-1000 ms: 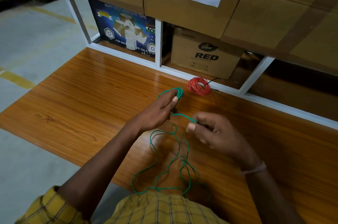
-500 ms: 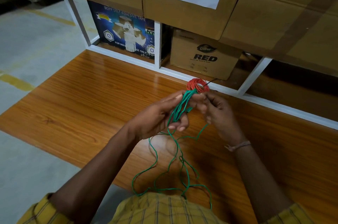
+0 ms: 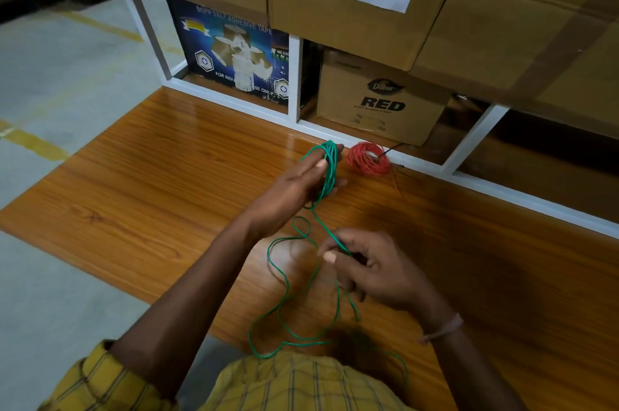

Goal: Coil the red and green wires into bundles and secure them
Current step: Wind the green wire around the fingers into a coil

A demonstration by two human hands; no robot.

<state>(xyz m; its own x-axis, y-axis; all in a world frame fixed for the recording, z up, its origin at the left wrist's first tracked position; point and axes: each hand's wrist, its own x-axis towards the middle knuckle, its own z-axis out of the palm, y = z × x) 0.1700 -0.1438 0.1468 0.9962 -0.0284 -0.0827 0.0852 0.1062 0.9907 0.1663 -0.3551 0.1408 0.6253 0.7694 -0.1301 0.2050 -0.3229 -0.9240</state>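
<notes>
- Nearest, a yellow checked shirt [image 3: 294, 384] fills the bottom edge; loose loops of the green wire [image 3: 284, 280] trail from it across the wooden tabletop [image 3: 134, 196].
- Right hand [image 3: 375, 270] sits just beyond the loose loops, fingers [image 3: 330, 256] curled and pinching a straight run of green wire; a pale band [image 3: 443, 330] is on that wrist.
- That run goes taut up and left to the left hand [image 3: 294, 189].
- Left hand is farther out over the tabletop, fingers stretched fairly straight, several green turns wrapped around them from fingertip area down to the palm; thumb lies against the turns.
- Red wire [image 3: 368, 158] lies on the tabletop as a finished round coil, just right of the left fingertips, not touching, close to the white shelf frame [image 3: 294, 82].
- Behind the frame: a blue adhesive-tape box [image 3: 234, 52] and a brown carton printed RED [image 3: 378, 99].
- Large cardboard cartons [image 3: 351, 25] are stacked above.
</notes>
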